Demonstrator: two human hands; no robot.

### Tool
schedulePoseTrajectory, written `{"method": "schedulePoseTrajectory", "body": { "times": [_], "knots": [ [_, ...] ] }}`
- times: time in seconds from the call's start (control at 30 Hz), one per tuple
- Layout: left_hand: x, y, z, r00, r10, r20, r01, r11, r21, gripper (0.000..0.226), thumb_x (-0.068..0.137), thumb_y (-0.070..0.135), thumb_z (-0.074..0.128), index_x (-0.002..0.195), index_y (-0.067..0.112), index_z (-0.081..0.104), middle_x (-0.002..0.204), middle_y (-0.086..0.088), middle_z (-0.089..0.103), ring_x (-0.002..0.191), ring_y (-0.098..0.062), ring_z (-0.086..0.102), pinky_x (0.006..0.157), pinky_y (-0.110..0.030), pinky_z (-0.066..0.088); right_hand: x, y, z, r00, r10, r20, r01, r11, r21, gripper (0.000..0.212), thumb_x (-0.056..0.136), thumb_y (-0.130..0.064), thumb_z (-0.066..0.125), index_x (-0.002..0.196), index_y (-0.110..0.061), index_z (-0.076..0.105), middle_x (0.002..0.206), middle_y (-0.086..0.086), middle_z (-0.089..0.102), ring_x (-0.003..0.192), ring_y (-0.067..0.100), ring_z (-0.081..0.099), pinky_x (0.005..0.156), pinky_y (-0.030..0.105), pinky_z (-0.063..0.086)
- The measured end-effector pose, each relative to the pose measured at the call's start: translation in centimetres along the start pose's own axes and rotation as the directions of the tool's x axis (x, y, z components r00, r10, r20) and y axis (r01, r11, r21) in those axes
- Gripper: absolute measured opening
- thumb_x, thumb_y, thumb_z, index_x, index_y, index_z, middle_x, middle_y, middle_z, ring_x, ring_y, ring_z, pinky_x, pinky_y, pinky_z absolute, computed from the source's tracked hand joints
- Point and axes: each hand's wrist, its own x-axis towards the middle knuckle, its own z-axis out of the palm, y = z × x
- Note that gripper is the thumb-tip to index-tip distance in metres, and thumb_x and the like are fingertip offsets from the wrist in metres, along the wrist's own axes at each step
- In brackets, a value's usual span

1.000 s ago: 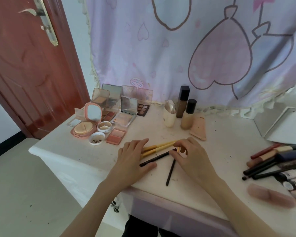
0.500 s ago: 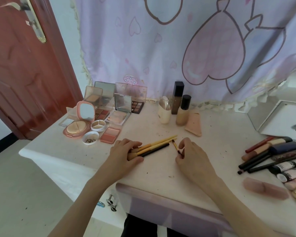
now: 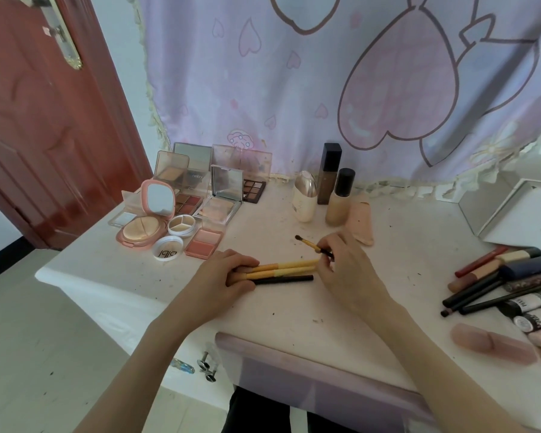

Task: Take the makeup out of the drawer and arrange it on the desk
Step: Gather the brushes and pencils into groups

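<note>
Left hand [image 3: 222, 284] pins three brushes [image 3: 283, 270] mid-frame — my right hand [image 3: 345, 270] pinches fourth brush [image 3: 313, 245]; I'd lay it parallel, ends flush.

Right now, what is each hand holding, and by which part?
Right hand pinches a small brush by its dark handle end. Left hand grips three brushes at their left ends on the desk.

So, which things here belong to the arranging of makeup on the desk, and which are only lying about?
Belong to the job:
- small brush, pinched by the right hand
- three brushes, held by the left hand
- palettes and compacts
- foundation bottles
- pencils and tubes
- desk

Only lying about:
- curtain
- door
- screws on the floor
</note>
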Motion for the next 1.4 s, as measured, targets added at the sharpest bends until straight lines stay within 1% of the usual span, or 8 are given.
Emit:
{"method": "schedulePoseTrajectory", "body": {
  "times": [0.17, 0.33, 0.6, 0.7, 0.87, 1.07, 1.23, 1.4],
  "knots": [
    [0.7, -0.3, -0.5, 1.000, -0.004, -0.016, 0.004, 1.000, 0.002, 0.028, 0.084, 0.009, 0.064, 0.112, 0.015, 0.065, 0.102, -0.001, 0.065, 0.094, -0.013, 0.056, 0.077, -0.013, 0.036, 1.4, 0.5, 1.1, 0.940, -0.193, 0.281, 0.238, 0.962, -0.135, 0.038, 0.087, -0.044, 0.057, 0.119, -0.023, 0.056, 0.110, -0.009, 0.050, 0.093, 0.009, 0.028, 0.079, 0.020, 0.025],
    [2.1, -0.5, -0.6, 0.999, 0.022, -0.025, -0.022, 1.000, -0.006, 0.025, 0.084, 0.008, 0.064, 0.108, 0.015, 0.067, 0.092, 0.003, 0.062, 0.086, -0.010, 0.053, 0.072, -0.004, 0.034, 2.5, 0.4, 1.4, 0.917, -0.174, 0.358, 0.240, 0.960, -0.147, 0.028, 0.091, -0.039, 0.053, 0.112, -0.020, 0.058, 0.095, -0.009, 0.048, 0.086, 0.008, 0.032, 0.073, 0.021, 0.026],
    [2.4, -0.8, 0.3, 0.969, -0.043, -0.242, 0.009, 0.990, -0.140, 0.066, 0.080, 0.002, 0.067, 0.137, 0.019, 0.037, 0.119, 0.004, 0.045, 0.098, -0.005, 0.047, 0.076, -0.006, 0.041, 2.6, 0.2, 0.9, 0.948, -0.038, 0.315, 0.074, 0.992, -0.105, 0.021, 0.094, -0.031, 0.051, 0.104, -0.016, 0.061, 0.085, -0.007, 0.045, 0.076, 0.008, 0.038, 0.062, 0.023, 0.024],
    [1.3, -0.9, 0.4, 0.910, -0.210, -0.358, 0.085, 0.938, -0.335, 0.057, 0.082, 0.003, 0.066, 0.132, 0.017, 0.041, 0.112, 0.003, 0.053, 0.091, -0.007, 0.056, 0.075, -0.014, 0.047, 2.8, -0.7, 0.9, 0.958, 0.082, 0.276, -0.087, 0.996, 0.004, 0.015, 0.092, -0.031, 0.054, 0.092, -0.017, 0.061, 0.073, -0.007, 0.045, 0.064, 0.006, 0.039, 0.055, 0.019, 0.026],
    [1.2, 0.0, 0.7, 0.903, -0.376, -0.207, 0.212, 0.811, -0.545, 0.038, 0.087, 0.013, 0.062, 0.121, 0.018, 0.047, 0.094, 0.002, 0.068, 0.077, -0.012, 0.065, 0.064, -0.017, 0.053, 3.4, -3.7, 2.0, 0.907, 0.218, 0.360, -0.258, 0.964, 0.068, 0.020, 0.091, -0.033, 0.056, 0.079, -0.018, 0.054, 0.063, -0.005, 0.044, 0.054, 0.007, 0.039, 0.046, 0.019, 0.023],
    [2.4, 0.5, 0.9, 0.895, -0.365, -0.256, 0.262, 0.896, -0.359, 0.038, 0.086, 0.018, 0.063, 0.121, 0.017, 0.048, 0.097, 0.009, 0.060, 0.074, 0.001, 0.056, 0.069, -0.023, 0.048, 3.9, -5.6, 3.2, 0.870, 0.276, 0.408, -0.340, 0.936, 0.093, 0.028, 0.091, -0.037, 0.053, 0.077, -0.015, 0.064, 0.060, -0.003, 0.050, 0.052, 0.010, 0.044, 0.044, 0.021, 0.029],
    [2.3, 0.7, 1.6, 0.908, -0.259, -0.330, 0.226, 0.965, -0.133, 0.042, 0.086, 0.020, 0.062, 0.126, 0.014, 0.050, 0.117, -0.003, 0.054, 0.101, -0.019, 0.051, 0.086, -0.024, 0.039, 4.2, -5.3, 3.4, 0.874, 0.336, 0.351, -0.400, 0.908, 0.126, 0.026, 0.092, -0.035, 0.051, 0.084, -0.015, 0.067, 0.062, -0.004, 0.052, 0.052, 0.009, 0.045, 0.046, 0.019, 0.033],
    [1.5, 0.9, 2.6, 0.937, -0.195, -0.288, 0.208, 0.978, 0.016, 0.035, 0.086, 0.020, 0.060, 0.120, 0.014, 0.054, 0.103, -0.004, 0.050, 0.106, -0.021, 0.046, 0.089, -0.026, 0.034, 4.4, -4.7, 3.3, 0.893, 0.370, 0.257, -0.409, 0.905, 0.117, 0.029, 0.093, -0.034, 0.050, 0.086, -0.013, 0.069, 0.060, -0.004, 0.052, 0.050, 0.008, 0.045, 0.042, 0.018, 0.032]
  ]
}}
